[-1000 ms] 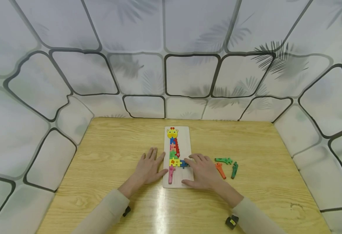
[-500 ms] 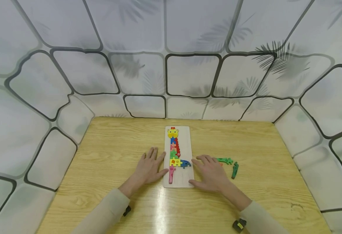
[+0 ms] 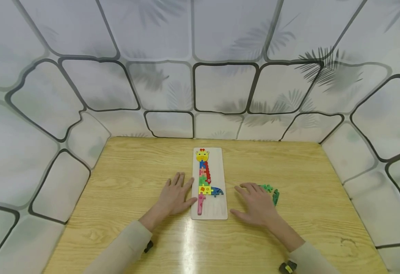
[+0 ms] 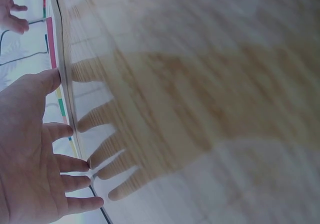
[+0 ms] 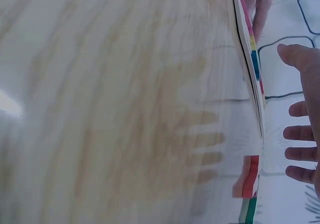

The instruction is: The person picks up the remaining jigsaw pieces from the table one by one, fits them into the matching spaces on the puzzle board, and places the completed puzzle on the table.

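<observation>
A pale wooden puzzle board (image 3: 217, 163) lies on the table with a giraffe puzzle on it: a yellow head (image 3: 202, 155), several coloured neck pieces, a yellow body piece (image 3: 204, 190), a blue piece (image 3: 217, 191) and a pink leg piece (image 3: 200, 205). My left hand (image 3: 174, 196) rests with spread fingers at the board's left edge, thumb and fingertips touching it. To the right of the board my right hand (image 3: 256, 205) hovers with extended fingers, holding nothing. Beneath and beside it lie green pieces (image 3: 276, 197) and an orange-red piece (image 5: 247, 176), which the hand hides in the head view.
The wooden table (image 3: 145, 152) carries the board near its middle. Patterned walls (image 3: 225, 89) stand along its back and sides. A bright light reflection (image 3: 187, 247) falls on the near part of the tabletop.
My right hand has withdrawn from the blue piece and moved right, off the board, over the loose pieces, covering the orange-red one. The left hand has stayed in place.
</observation>
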The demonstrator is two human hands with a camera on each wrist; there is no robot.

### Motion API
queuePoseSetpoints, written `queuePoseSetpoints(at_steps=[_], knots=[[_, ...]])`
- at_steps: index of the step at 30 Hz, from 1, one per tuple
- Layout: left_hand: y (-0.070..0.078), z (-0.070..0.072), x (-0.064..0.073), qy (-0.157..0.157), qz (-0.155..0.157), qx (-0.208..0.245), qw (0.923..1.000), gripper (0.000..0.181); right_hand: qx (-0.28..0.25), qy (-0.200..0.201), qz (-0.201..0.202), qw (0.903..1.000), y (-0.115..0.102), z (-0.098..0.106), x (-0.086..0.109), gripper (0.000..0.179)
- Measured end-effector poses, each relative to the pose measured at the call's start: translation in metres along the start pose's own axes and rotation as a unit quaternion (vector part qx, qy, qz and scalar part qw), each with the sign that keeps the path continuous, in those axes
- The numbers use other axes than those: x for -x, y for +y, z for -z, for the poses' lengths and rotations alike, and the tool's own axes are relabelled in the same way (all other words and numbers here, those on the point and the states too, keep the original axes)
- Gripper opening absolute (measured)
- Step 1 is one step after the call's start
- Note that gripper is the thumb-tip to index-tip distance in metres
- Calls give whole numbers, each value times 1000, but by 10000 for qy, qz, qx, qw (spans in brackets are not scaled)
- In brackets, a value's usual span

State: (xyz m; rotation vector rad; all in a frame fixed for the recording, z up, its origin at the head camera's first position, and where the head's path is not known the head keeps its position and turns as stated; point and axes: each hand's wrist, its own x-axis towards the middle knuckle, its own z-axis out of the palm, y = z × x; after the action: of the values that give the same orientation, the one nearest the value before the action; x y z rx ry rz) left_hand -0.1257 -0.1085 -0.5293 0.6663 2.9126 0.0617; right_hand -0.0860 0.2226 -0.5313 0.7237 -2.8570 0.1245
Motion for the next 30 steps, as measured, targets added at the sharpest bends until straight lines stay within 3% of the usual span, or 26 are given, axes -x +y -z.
queuePoseSetpoints(at_steps=[15, 30], knots=[[0, 0, 0, 16, 17, 12, 10000, 80, -161, 230, -413, 9988, 22, 1, 18, 77], [0, 0, 1, -27, 20, -31, 10000, 81, -39, 205, -725, 9972, 46, -1, 25, 72]])
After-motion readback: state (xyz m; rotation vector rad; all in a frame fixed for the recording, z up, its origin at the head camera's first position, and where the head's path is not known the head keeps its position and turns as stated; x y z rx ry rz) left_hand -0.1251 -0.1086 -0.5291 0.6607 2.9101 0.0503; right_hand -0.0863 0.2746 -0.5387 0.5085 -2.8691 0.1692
